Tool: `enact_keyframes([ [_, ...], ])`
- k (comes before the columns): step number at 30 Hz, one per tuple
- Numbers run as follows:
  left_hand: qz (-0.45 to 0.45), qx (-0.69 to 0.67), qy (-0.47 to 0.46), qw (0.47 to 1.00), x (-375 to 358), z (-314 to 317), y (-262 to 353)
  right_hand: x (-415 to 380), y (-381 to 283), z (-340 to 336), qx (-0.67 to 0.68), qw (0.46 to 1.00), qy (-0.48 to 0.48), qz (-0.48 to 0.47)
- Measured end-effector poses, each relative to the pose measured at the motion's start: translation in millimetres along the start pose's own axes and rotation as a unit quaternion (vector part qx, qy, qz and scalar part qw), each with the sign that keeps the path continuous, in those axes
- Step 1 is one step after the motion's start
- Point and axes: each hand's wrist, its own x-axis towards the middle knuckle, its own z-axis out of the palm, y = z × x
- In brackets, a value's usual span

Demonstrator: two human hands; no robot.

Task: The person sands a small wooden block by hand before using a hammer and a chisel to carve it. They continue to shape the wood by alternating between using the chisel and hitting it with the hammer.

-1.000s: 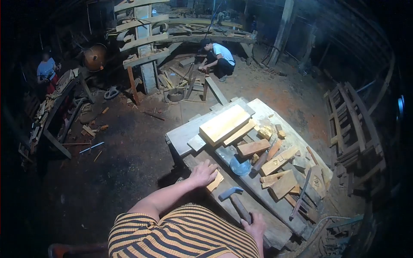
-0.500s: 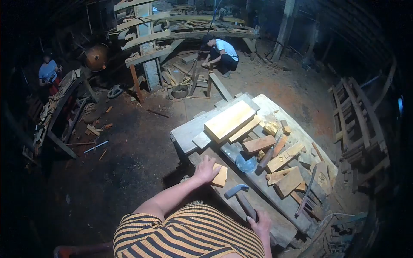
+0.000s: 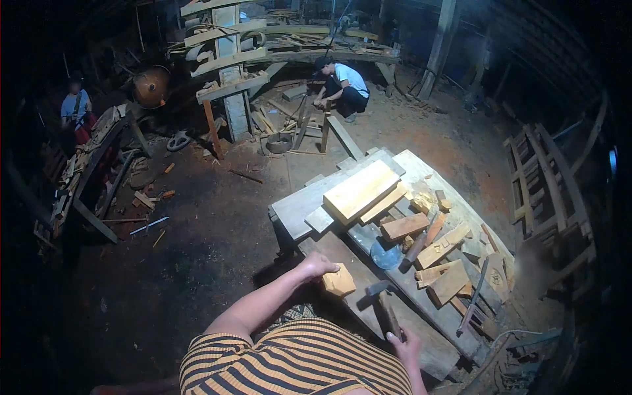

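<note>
My left hand (image 3: 317, 265) is closed on one end of a small pale wood block (image 3: 340, 282) at the near edge of the workbench. My right hand (image 3: 407, 345) is wrapped round the handle of a hammer (image 3: 388, 315). The hammer's dark head points toward the block, a short gap to its right. Beyond the block lie a round translucent dish or lid (image 3: 385, 254) and a wooden-handled tool (image 3: 413, 250). A large squared timber (image 3: 363, 191) rests farther back on the bench.
Loose wood blocks (image 3: 446, 283) and a saw-like tool (image 3: 473, 299) lie on the bench's right side. A person (image 3: 345, 85) crouches beyond the bench, and another person (image 3: 76, 108) stands far left. A wooden rack (image 3: 550, 197) is at the right.
My left hand has turned the wood block, so more of its side shows. The hammer head has moved right and tilted in my right hand. The whole view has shifted slightly.
</note>
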Motion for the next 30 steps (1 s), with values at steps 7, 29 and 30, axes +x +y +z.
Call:
enact_keyframes([
  [7,-0.001,-0.261,0.054,0.964,-50,-19,20,3,-31,7,0.278,0.957,-0.057,0.065],
  [29,-0.011,-0.278,0.152,0.948,-27,28,-8,54,-123,35,0.304,0.945,-0.124,-0.005],
  [30,-0.015,-0.274,0.158,0.949,-26,28,-6,55,-130,37,0.299,0.945,-0.128,-0.005],
])
